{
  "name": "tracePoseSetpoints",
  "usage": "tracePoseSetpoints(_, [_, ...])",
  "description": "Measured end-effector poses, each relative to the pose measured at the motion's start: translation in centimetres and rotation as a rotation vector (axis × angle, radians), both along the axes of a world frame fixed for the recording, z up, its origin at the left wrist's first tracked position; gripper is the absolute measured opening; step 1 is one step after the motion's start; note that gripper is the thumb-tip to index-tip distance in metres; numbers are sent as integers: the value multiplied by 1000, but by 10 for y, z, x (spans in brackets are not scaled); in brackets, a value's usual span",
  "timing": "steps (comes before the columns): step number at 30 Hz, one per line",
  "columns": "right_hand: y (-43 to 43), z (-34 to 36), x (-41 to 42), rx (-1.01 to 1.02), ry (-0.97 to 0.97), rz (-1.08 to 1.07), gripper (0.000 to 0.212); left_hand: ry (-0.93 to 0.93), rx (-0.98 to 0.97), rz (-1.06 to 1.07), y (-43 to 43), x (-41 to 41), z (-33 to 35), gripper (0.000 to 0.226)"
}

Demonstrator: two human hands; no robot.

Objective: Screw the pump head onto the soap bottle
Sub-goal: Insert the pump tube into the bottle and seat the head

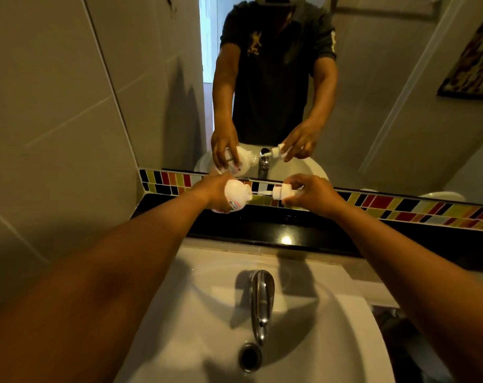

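My left hand is wrapped around the white soap bottle, holding it tipped on its side above the black table behind the sink, with its neck pointing to the right toward my other hand. My right hand pinches the white pump head between thumb and fingers, also held sideways, its collar facing the bottle. The pump's thin dip tube runs across the gap between the 2 pieces and its tip sits at the mouth of the bottle; I cannot tell how far inside it reaches. The collar is well short of the neck, so the pump head is not yet screwed on. Both things are in the air, just in front of the band of coloured tiles that runs under the mirror. The bottle carries a label with red and blue print near my palm, too blurred to read. Below my forearms the chrome tap stands at the back of the white sink, its spout pointing toward the drain. The mirror shows the same grip from the far side: 1 hand closed over the bottle, the other closed on the pump head, with the tube between them.
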State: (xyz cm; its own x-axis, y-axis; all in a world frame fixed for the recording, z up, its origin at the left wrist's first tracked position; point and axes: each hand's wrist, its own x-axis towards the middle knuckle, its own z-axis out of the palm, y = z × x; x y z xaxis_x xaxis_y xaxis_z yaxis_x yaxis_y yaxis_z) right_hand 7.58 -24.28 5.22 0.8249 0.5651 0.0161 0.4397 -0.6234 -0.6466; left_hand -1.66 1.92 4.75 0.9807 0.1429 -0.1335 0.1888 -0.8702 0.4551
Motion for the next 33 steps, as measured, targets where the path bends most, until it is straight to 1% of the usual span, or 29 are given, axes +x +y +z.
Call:
tracePoseSetpoints(7, [14, 13, -17, -94, -175, 89, 50, -29, 18, -97, -21, -4, 13, 77])
tracePoseSetpoints(12, [19, 19, -26, -131, -292, 154, 46, -25, 47, -103, -30, -7, 15, 77])
tracePoseSetpoints(14, [19, 20, -27, -135, -307, 163, 46, -24, 30, -97, -31, -8, 15, 79])
tracePoseSetpoints(17, [20, 20, -27, -158, -308, 154, 52, -32, -7, -88, -33, -9, 14, 78])
tracePoseSetpoints(19, [21, 19, -27, -165, -278, 139, 55, -36, -45, -90, -35, -9, 14, 74])
tracePoseSetpoints(22, [23, 19, -28, -139, -220, 139, 51, -45, -79, -102, -37, -7, 14, 71])
tracePoseSetpoints(24, [23, 22, -30, -32, -101, 112, 46, -43, -112, -116, -36, -6, 15, 70])
tracePoseSetpoints(26, [22, 24, -30, 144, 43, 44, 46, -33, -177, -118, -35, -6, 14, 69])
tracePoseSetpoints(27, [21, 25, -30, 233, 101, 4, 50, -27, -213, -114, -34, -6, 13, 69])
tracePoseSetpoints(30, [22, 26, -33, 471, 272, -118, 76, -29, -302, -88, -35, -6, 10, 65])
tracePoseSetpoints(31, [24, 24, -35, 547, 305, -160, 81, -37, -331, -75, -37, -6, 9, 64])
tracePoseSetpoints(33, [30, 18, -41, 688, 337, -237, 80, -45, -395, -47, -41, -5, 8, 62])
